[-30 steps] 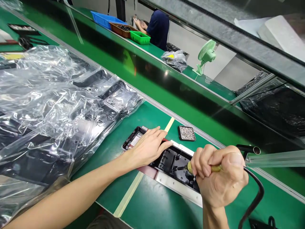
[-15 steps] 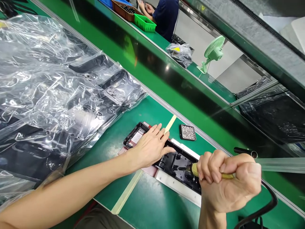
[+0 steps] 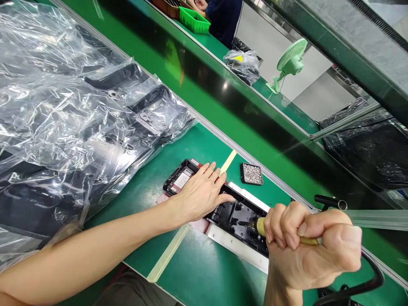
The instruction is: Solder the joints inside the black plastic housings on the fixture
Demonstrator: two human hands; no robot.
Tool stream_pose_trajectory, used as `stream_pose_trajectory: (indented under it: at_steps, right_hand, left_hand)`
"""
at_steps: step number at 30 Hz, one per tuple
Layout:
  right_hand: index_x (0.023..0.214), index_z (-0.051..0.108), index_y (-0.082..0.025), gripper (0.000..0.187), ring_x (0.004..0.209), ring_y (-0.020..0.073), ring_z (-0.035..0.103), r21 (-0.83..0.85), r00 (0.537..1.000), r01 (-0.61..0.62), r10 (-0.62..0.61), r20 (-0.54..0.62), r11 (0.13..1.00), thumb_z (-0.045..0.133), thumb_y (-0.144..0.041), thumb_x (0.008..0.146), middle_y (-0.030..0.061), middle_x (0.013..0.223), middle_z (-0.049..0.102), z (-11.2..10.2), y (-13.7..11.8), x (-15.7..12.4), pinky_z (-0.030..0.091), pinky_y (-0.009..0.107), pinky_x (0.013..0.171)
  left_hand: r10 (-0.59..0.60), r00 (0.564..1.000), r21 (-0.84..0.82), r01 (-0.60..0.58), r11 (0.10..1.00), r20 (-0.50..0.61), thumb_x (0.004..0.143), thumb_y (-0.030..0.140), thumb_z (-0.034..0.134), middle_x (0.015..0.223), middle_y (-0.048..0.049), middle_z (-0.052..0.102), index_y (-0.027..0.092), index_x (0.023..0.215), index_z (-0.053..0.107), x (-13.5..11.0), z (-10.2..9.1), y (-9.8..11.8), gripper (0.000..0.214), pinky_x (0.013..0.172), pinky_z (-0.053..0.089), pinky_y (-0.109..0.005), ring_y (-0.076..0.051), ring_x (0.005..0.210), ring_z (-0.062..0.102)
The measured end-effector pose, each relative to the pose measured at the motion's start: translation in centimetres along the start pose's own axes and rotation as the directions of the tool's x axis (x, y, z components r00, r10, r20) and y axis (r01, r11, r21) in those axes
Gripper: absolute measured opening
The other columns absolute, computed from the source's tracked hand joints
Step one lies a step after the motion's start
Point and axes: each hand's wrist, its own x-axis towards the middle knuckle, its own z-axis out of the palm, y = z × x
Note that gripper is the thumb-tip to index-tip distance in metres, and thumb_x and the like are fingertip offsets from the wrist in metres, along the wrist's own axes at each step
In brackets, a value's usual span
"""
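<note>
My left hand (image 3: 202, 192) lies flat, fingers stretched out, on a long black plastic housing (image 3: 231, 213) that sits in a white fixture (image 3: 235, 247) on the green bench. My right hand (image 3: 310, 250) is a fist around a yellow-handled power screwdriver (image 3: 262, 226). Its dark tip points into the housing's recess. A black cable (image 3: 360, 285) runs from the tool past my wrist. A small black tray of silver screws (image 3: 251, 174) lies just beyond the housing.
A big clear plastic bag of black moulded parts (image 3: 79, 123) fills the left of the bench. A strip of beige tape (image 3: 172, 250) crosses the mat. Beyond the conveyor stand a green desk fan (image 3: 288, 63), a bagged item (image 3: 244, 64), a green bin (image 3: 194, 20) and a person in dark blue.
The view has shifted up and left. My right hand and screwdriver now sit nearer and lower right in view. My left hand stays flat on the housing.
</note>
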Motion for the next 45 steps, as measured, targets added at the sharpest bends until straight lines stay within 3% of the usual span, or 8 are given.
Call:
stream_pose_trajectory:
  at_steps: [8,31,45]
  right_hand:
    - [0.064,0.049,-0.021,0.033,0.032,0.0084,0.029,-0.004,1.000,-0.008,0.008,-0.003,1.000,0.035,-0.024,0.094,-0.0055,0.044,0.037,0.25,-0.07,-0.04,0.033,0.021,0.030]
    - [0.062,0.049,-0.021,0.037,0.031,0.0084,0.027,-0.017,1.000,0.012,-0.012,0.019,1.000,0.032,-0.027,0.094,-0.0056,0.043,0.037,0.36,-0.10,-0.04,0.031,0.021,0.028]
    - [0.060,0.051,-0.021,0.031,0.031,0.0086,0.026,-0.020,1.000,-0.005,0.005,0.008,1.000,0.037,-0.024,0.088,-0.0064,0.042,0.035,0.58,-0.12,-0.06,0.030,0.021,0.028]
  left_hand:
    - [0.004,1.000,-0.019,-0.005,1.000,-0.028,0.097,0.063,0.037,0.132,-0.0239,0.063,0.004,0.136,0.053,-0.08,-0.02,0.01,0.073,0.113,0.035,-0.054,-0.040,0.138,0.047]
    - [0.014,1.000,0.040,-0.015,0.999,0.026,0.098,0.062,0.034,0.132,-0.0234,0.063,0.003,0.138,0.051,-0.04,-0.28,0.06,0.074,0.114,0.033,-0.052,-0.040,0.137,0.047]
    - [0.016,0.999,0.048,-0.017,0.999,0.036,0.097,0.063,0.034,0.131,-0.0243,0.063,0.001,0.137,0.051,-0.06,-0.15,0.03,0.075,0.114,0.034,-0.052,-0.040,0.137,0.048]
